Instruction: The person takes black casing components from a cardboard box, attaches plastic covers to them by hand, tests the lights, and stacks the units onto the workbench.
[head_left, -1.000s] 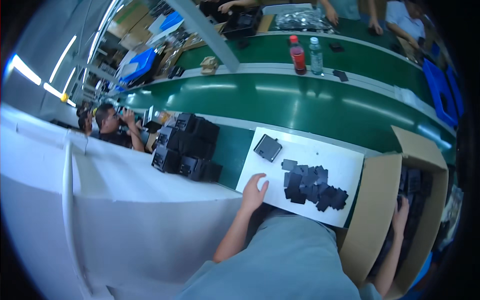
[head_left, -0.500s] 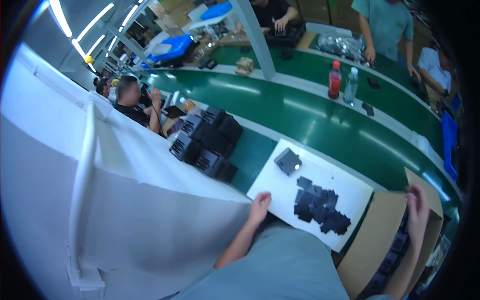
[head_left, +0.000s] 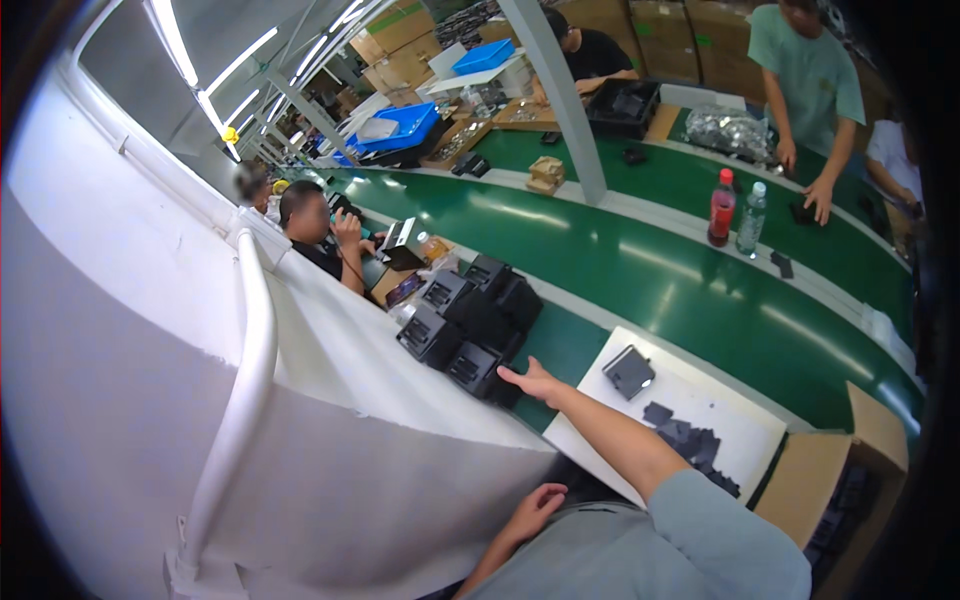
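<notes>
My right hand reaches across to the left with thumb and fingers apart. It is at the near right corner of a stack of black plastic housings, seemingly touching the nearest one; nothing is seen gripped. My left hand is low in front of my body, fingers loosely bent and apart, with nothing visible in it. Between my right forearm and the belt lies a white board. On it sit one dark grey boxy unit and a loose pile of thin black pieces, partly covered by my arm.
At the right stands an open cardboard carton with black parts inside. A green conveyor belt runs behind the board. Two bottles stand on its far ledge. A white wall and pipe bound the left. Co-workers sit or stand beyond.
My right hand has left the carton and swung left to the housings. My left hand has drawn back from the board's edge toward my body. The view has shifted.
</notes>
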